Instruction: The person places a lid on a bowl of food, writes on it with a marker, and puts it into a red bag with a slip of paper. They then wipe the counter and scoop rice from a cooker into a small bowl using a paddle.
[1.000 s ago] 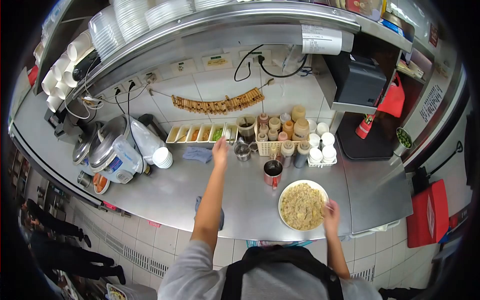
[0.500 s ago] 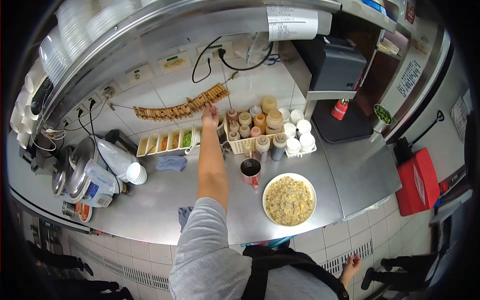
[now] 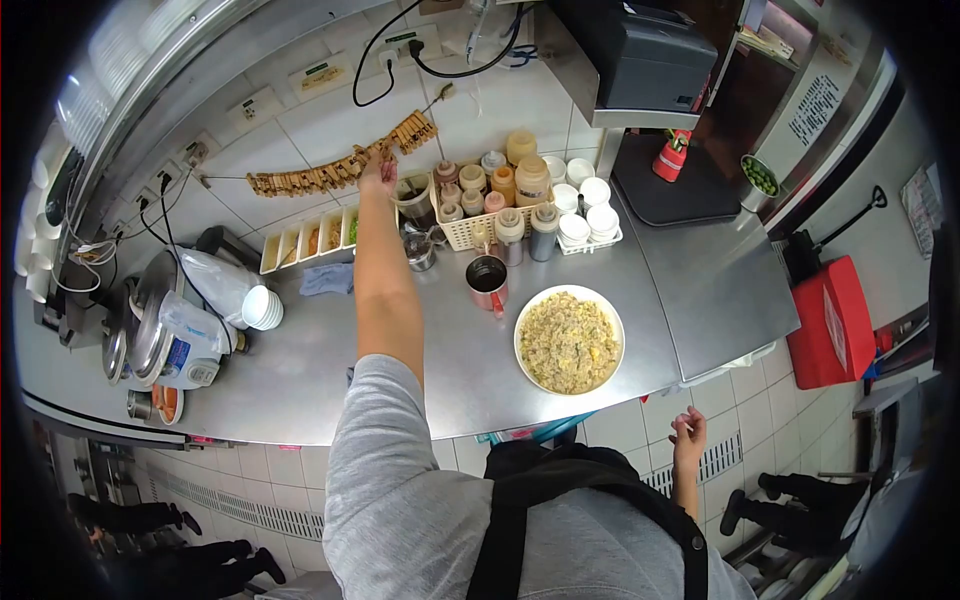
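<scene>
Nearest, the right hand point(image 3: 688, 440) is held beyond the front edge of the table point(image 3: 285, 375), its grip loosely open, with nothing seen in it. On the table, fried rice point(image 3: 570, 340) is heaped on a round plate, with a red mug point(image 3: 485, 297) set behind. Farthest, the strung clothespins point(image 3: 290, 183) are being reached by the left hand point(image 3: 378, 176); whether one is gripped cannot be told. For a single pin, a precise fingertip pinch seems called for

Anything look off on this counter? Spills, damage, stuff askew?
No spill or damage visible. Slightly untidy: a blue cloth lies crumpled on the counter, left of the red mug. The fried rice is within its plate's rim.
</scene>
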`<state>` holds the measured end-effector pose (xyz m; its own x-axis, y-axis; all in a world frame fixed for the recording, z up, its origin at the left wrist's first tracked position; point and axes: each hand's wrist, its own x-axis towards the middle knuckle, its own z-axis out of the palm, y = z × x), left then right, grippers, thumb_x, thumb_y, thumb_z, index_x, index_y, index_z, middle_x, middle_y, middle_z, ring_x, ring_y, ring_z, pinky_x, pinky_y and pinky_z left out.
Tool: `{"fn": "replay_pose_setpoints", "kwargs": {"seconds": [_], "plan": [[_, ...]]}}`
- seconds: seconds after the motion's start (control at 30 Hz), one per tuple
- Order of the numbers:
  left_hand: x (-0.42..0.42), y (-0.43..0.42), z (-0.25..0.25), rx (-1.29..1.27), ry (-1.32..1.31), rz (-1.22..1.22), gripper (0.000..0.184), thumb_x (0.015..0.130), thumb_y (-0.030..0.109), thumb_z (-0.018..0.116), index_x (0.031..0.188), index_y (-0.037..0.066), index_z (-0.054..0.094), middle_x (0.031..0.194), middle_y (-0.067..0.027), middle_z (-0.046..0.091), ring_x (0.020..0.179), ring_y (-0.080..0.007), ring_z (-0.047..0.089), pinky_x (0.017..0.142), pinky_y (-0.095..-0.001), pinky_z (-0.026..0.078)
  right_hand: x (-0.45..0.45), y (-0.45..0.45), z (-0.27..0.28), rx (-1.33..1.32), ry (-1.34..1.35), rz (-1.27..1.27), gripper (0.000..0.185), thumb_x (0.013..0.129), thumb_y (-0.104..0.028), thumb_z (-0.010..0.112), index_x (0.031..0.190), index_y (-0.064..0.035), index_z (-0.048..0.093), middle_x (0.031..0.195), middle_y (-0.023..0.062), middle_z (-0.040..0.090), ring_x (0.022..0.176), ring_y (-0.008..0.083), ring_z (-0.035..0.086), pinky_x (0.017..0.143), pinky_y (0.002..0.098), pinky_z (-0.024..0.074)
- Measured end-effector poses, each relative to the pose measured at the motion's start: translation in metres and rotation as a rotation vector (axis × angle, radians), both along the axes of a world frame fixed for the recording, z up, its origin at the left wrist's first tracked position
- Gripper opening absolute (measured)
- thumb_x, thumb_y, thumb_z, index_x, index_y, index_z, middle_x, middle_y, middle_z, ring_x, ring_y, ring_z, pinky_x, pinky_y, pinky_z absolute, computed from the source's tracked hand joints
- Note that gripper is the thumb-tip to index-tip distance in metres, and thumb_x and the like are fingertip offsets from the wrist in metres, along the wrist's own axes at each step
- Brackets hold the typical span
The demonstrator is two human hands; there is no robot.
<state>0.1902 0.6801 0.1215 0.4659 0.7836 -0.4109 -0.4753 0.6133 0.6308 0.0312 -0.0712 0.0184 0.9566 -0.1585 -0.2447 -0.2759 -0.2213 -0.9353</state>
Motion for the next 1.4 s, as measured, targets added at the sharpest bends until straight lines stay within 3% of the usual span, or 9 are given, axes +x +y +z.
{"fn": "replay_pose_setpoints", "kwargs": {"seconds": [0.3, 0.43, 0.5, 0.6, 0.77, 0.97, 1.1, 1.17, 1.4], "plan": [[-0.024, -0.012, -0.049, 0.269, 0.475, -0.059, 0.01, 0.08, 0.011, 0.065, 0.075, 0.003, 0.063, 0.067, -0.0065, 0.061, 0.06, -0.016, 0.06, 0.055, -0.025, 0.05, -0.023, 0.001, -0.015, 0.022, 0.065, 0.048, 0.038, 0.082, -0.016, 0.062, 0.117, -0.0099, 0.049, 0.099, 0.0027, 0.051, 0.079, 0.0108, 0.054, 0.063, 0.026, 0.048], [-0.046, -0.139, -0.01, 1.242, 0.474, -0.532, 0.021, 0.075, -0.004, 0.05, 0.083, 0.001, 0.07, 0.07, -0.0103, 0.066, 0.058, -0.0125, 0.059, 0.053, -0.0247, 0.047, -0.021, 0.002, -0.025, 0.035, 0.079, 0.056, 0.037, 0.082, -0.014, 0.062, 0.116, -0.0094, 0.049, 0.098, 0.0031, 0.052, 0.077, 0.0106, 0.054, 0.062, 0.0248, 0.0476], [-0.035, -0.196, -0.017, 1.736, 0.596, -0.646, 0.011, 0.069, 0.013, 0.071, 0.077, 0.006, 0.069, 0.07, -0.0128, 0.065, 0.062, -0.0185, 0.062, 0.058, -0.0315, 0.049, -0.016, 0.004, -0.035, 0.029, 0.064, 0.105, 0.035, 0.082, -0.014, 0.062, 0.115, -0.0089, 0.05, 0.097, 0.0034, 0.053, 0.077, 0.0104, 0.054, 0.062, 0.0239, 0.0471], [-0.04, -0.297, 0.003, 1.799, 0.76, -0.928, 0.013, 0.071, 0.014, 0.069, 0.075, 0.002, 0.066, 0.079, -0.0162, 0.064, 0.073, -0.0312, 0.061, 0.067, -0.0387, 0.048, -0.002, 0.02, -0.03, 0.015, 0.011, 0.184, 0.034, 0.082, -0.013, 0.062, 0.114, -0.0072, 0.051, 0.097, 0.0051, 0.054, 0.078, 0.0116, 0.054, 0.063, 0.0245, 0.0462], [-0.005, -0.343, -0.049, 2.043, 0.996, -1.128, 0.02, 0.072, 0.015, 0.068, 0.084, 0.0, 0.065, 0.096, -0.0198, 0.062, 0.089, -0.0319, 0.061, 0.074, -0.0416, 0.05, 0.019, 0.037, -0.03, 0.004, -0.139, 0.276, 0.034, 0.082, -0.012, 0.062, 0.113, -0.0054, 0.052, 0.098, 0.0067, 0.056, 0.079, 0.0125, 0.055, 0.066, 0.0258, 0.0456], [0.004, -0.363, -0.059, 2.011, 0.995, -1.139, 0.031, 0.072, 0.02, 0.07, 0.095, 0.001, 0.062, 0.099, -0.0175, 0.061, 0.093, -0.0315, 0.06, 0.075, -0.0404, 0.05, 0.024, 0.045, -0.05, 0.039, -0.202, 0.299, 0.034, 0.08, -0.011, 0.063, 0.111, -0.0038, 0.052, 0.09, 0.0065, 0.057, 0.074, 0.0123, 0.055, 0.065, 0.0256, 0.0457], [-0.023, -0.36, -0.01, 1.72, 1.63, -0.883, 0.085, 0.06, 0.065, 0.067, 0.114, 0.002, 0.051, 0.12, -0.0108, 0.05, 0.114, -0.0292, 0.046, 0.09, -0.0494, 0.04, 0.034, 0.065, -0.078, 0.086, -0.048, 0.51, 0.034, 0.085, -0.02, 0.06, 0.113, -0.0057, 0.048, 0.087, 0.0071, 0.06, 0.072, 0.0141, 0.059, 0.055, 0.0257, 0.0482], [-0.031, -0.341, -0.025, 1.6, 1.953, -0.937, 0.105, 0.058, 0.063, 0.07, 0.134, 0.004, 0.029, 0.135, -0.0154, 0.034, 0.126, -0.041, 0.028, 0.093, -0.0648, 0.028, 0.042, 0.088, -0.084, 0.232, 0.194, 0.512, 0.032, 0.088, -0.024, 0.055, 0.112, -0.0049, 0.046, 0.086, 0.0109, 0.062, 0.071, 0.0188, 0.063, 0.056, 0.0273, 0.0503], [-0.059, -0.286, -0.042, 1.166, 1.816, -0.959, 0.098, 0.057, 0.031, 0.079, 0.134, 0.006, 0.023, 0.134, -0.0193, 0.031, 0.118, -0.0414, 0.041, 0.082, -0.0582, 0.045, 0.057, 0.143, -0.078, 0.425, 0.482, 0.432, 0.026, 0.095, -0.019, 0.035, 0.102, 0.0057, 0.032, 0.077, 0.0261, 0.058, 0.063, 0.0344, 0.064, 0.056, 0.0417, 0.0564]]}}
